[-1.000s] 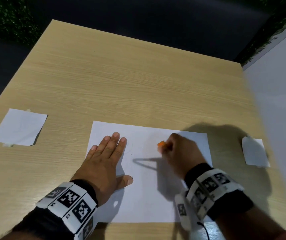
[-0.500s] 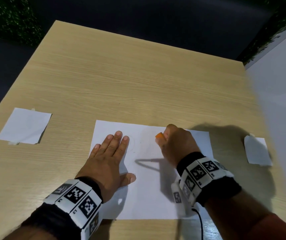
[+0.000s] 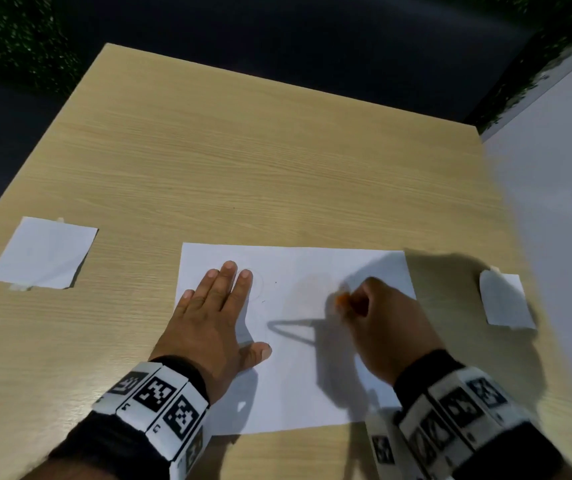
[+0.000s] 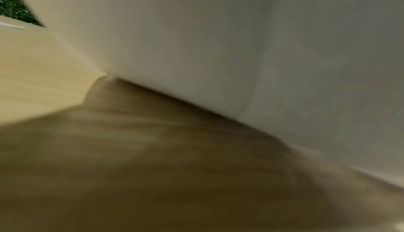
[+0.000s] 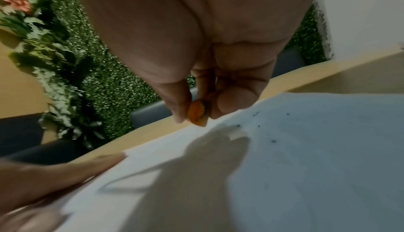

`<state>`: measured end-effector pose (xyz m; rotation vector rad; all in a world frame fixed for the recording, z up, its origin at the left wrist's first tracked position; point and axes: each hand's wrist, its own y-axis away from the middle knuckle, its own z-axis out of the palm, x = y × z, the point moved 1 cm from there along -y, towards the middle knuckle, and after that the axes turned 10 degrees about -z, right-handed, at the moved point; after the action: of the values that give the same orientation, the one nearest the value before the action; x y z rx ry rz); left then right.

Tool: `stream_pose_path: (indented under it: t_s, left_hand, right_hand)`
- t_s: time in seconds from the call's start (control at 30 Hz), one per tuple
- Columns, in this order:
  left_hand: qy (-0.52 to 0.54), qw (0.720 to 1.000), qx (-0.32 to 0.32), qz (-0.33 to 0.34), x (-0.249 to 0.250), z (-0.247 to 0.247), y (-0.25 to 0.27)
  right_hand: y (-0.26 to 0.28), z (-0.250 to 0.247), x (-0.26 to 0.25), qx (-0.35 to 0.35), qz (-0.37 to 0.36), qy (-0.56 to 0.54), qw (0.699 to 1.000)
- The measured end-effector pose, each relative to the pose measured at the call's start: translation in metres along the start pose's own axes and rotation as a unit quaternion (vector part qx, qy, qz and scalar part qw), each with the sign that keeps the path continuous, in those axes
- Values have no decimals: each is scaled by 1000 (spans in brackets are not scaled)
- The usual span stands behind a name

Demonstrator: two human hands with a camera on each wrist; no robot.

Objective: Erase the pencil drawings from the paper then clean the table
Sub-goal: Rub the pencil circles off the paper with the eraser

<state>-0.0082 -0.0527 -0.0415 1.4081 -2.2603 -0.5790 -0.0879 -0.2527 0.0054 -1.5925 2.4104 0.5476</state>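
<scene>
A white sheet of paper [image 3: 298, 375] lies on the wooden table [image 3: 243, 168] near the front edge. Faint pencil curves show by my left fingertips. My left hand [image 3: 215, 306] lies flat on the sheet's left part, fingers straight. My right hand [image 3: 381, 323] pinches a small orange eraser [image 3: 341, 299] between thumb and fingers, its tip down on the paper. In the right wrist view the eraser [image 5: 196, 113] touches the paper [image 5: 306, 166], with dark crumbs scattered beside it. The left wrist view shows only the blurred paper [image 4: 240, 45] and table.
A smaller white sheet [image 3: 42, 254] is taped down at the left of the table. Another small white piece [image 3: 506, 299] lies at the right, next to a white wall [image 3: 561, 202]. Dark floor lies beyond the table's far edge.
My right hand with the eraser has slid right and back toward me across the paper. My left hand stays pressed flat on the sheet.
</scene>
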Motion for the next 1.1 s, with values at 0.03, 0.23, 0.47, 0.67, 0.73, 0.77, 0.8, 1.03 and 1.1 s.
stream_pose_path:
  t_s: [0.03,0.23,0.47,0.67,0.73,0.77,0.8,1.03,1.1]
  left_hand:
    - [4,1000,5,-2,1,-1,0]
    - [113,993,23,14,-5,-6,6]
    - [38,999,-7,-36,-24,1,27]
    - [-54,997,-33,-49,-17,-4,28]
    - [-73,995,-54,-50,-18,-3,30]
    - [-79,994,-61,-51,-18,-2,30]
    - [-80,993,-67,-50,-19,-1,29]
    - [-79,993,-85,-35,-24,2,28]
    - [-81,992,-89,-34,-23,2,27]
  right_hand:
    - [11,3,-2,-7,-16,-4,1000]
    - [21,29,6,-26,-21,-17,999]
    - [14,15,11,-33,-21,-3,999]
    - [21,38,-56,-31,-154,-96,983]
    - [28,55,-75,-34,-215,-91,972]
    - [31,61,-83,-49,-221,-85,970]
    - [34,67,-85,-69,-199,-83,974]
    - [27,49,-35,-14,-77,-1,997]
    - [27,47,-36,-11,-76,33,996]
